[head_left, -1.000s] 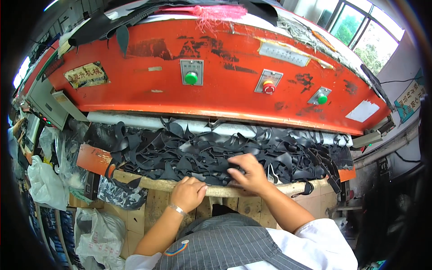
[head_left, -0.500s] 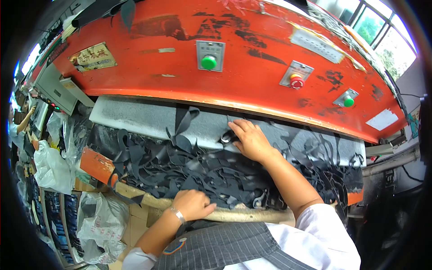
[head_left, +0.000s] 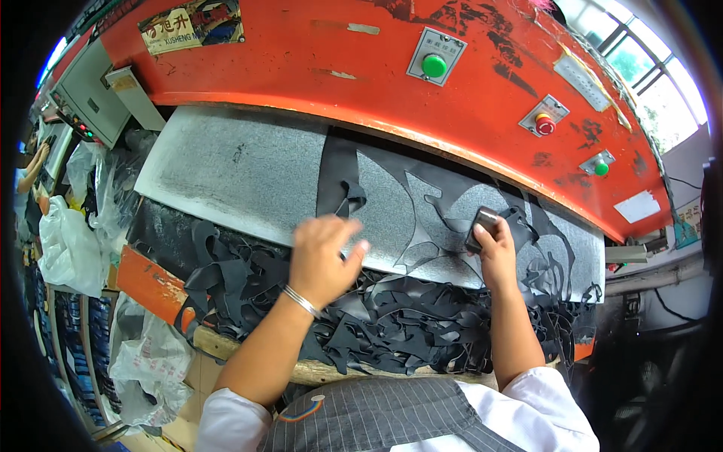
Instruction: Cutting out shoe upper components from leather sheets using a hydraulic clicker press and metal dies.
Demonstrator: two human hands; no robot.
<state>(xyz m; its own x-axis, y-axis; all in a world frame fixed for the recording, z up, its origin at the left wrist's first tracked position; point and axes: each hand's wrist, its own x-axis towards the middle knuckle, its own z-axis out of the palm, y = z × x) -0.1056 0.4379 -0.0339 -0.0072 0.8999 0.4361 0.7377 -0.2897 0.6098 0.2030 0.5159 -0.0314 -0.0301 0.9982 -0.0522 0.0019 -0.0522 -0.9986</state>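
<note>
My right hand is closed around a small dark cutting die, with its rounded end pointing up, over the right half of the grey cutting board. My left hand hovers at the board's front edge. It is blurred, its thumb stands apart from the fingers, and nothing shows in it. Just beyond it a curled flap rises from the black sheet, a leather-like material with cut-out openings. That sheet stretches right across the board in thin webs, passing behind my right hand.
A heap of black offcuts fills the space between board and wooden edge. The red press beam spans the far side, carrying a green button and a red stop button. Plastic bags hang at left.
My left hand has risen from the near wooden edge to the board's front edge. My right hand has moved right and now holds the die up. More of the board and sheet shows.
</note>
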